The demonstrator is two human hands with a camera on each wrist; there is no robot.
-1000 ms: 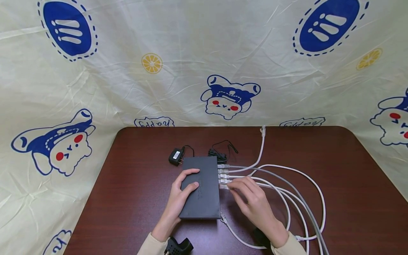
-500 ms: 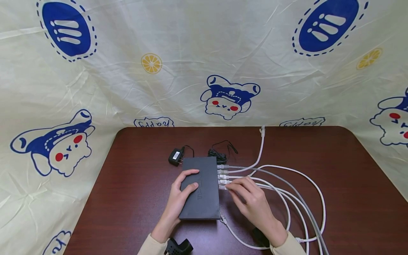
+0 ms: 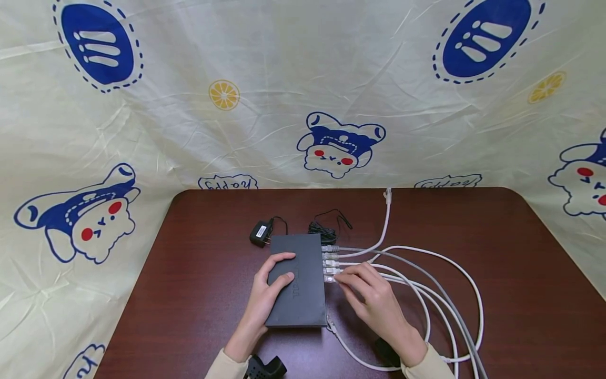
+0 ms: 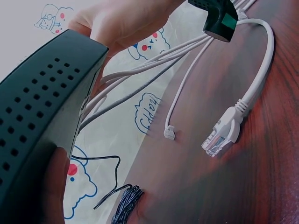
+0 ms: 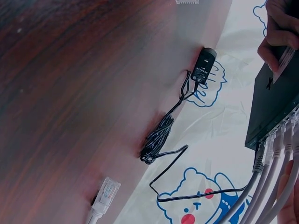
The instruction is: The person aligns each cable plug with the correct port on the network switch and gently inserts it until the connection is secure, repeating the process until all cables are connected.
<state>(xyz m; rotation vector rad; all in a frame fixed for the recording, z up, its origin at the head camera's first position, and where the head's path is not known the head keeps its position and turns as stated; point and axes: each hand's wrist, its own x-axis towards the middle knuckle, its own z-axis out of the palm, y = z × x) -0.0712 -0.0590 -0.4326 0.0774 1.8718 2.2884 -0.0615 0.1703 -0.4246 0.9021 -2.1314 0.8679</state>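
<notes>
A flat black network switch (image 3: 303,300) is held up over the table, vented side facing the left wrist camera. My left hand (image 3: 265,297) grips its left edge, with thumb and one finger on top and other fingers hidden beneath. Several white and grey network cables run from ports along the switch's right side. My right hand (image 3: 379,302) pinches the nearest plugged network cable (image 3: 330,279) at its connector by that side; the fingertips cover part of it. In the right wrist view, the row of plugs (image 5: 276,135) sits in the ports, with right-hand fingers (image 5: 286,186) behind the cables.
A black power adapter (image 3: 262,232) and its coiled black cord (image 3: 323,231) lie behind the switch. A loose white connector (image 3: 388,196) points to the table's back edge; another connector (image 4: 222,133) lies nearer the front. Cables loop across the brown table's right half. A patterned cloth hangs behind.
Both hands keep their places on the switch and cable. The whole head view has shifted only very slightly.
</notes>
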